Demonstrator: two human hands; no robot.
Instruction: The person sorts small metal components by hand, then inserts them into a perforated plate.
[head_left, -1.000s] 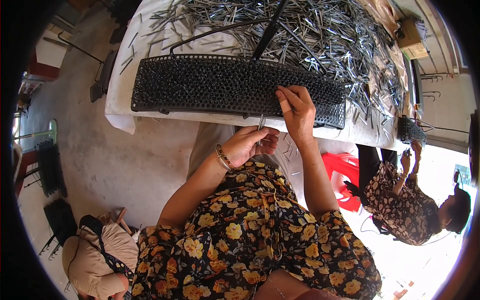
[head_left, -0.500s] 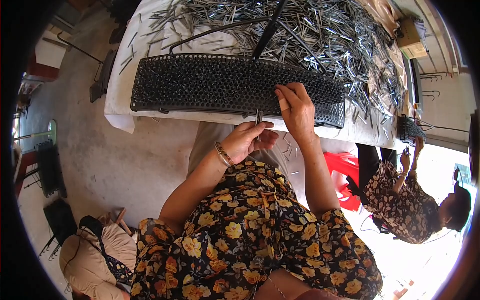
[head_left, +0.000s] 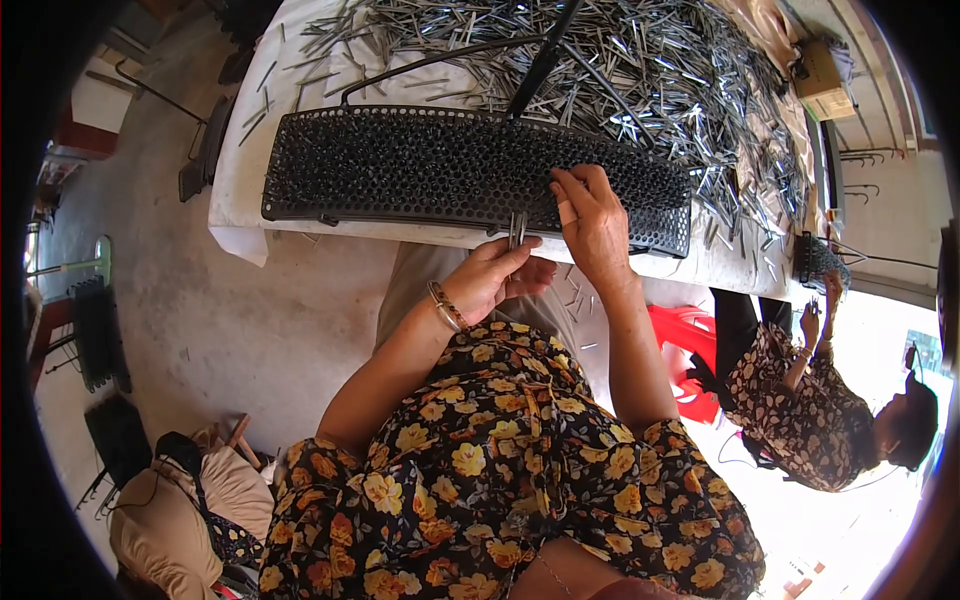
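Note:
A long black perforated metal rack (head_left: 400, 208) lies along the near edge of the table, much of its face filled with short dark pieces stuck in the holes. Its lower rows of holes show bare. Just below its near edge, my left hand (head_left: 490, 278) pinches several thin metal strips (head_left: 517, 231) that point upward. My right hand (head_left: 597, 220) rests at the right part of the rack, thumb and fingers pressed together at the holes. What its fingertips hold, if anything, is hidden.
A big heap of loose metal strips (head_left: 690, 70) covers the white-clothed table (head_left: 240, 200). Black rods (head_left: 540, 70) rise from the rack. At right, a co-worker (head_left: 800, 400) handles a similar rack (head_left: 822, 258) near a red stool (head_left: 690, 340). A cardboard box (head_left: 825, 90) sits at the far right.
Both my hands stay almost in place, the right fingers still at the holes. The metal strips in my left hand tilt slightly. At right, the co-worker's hands shift a little.

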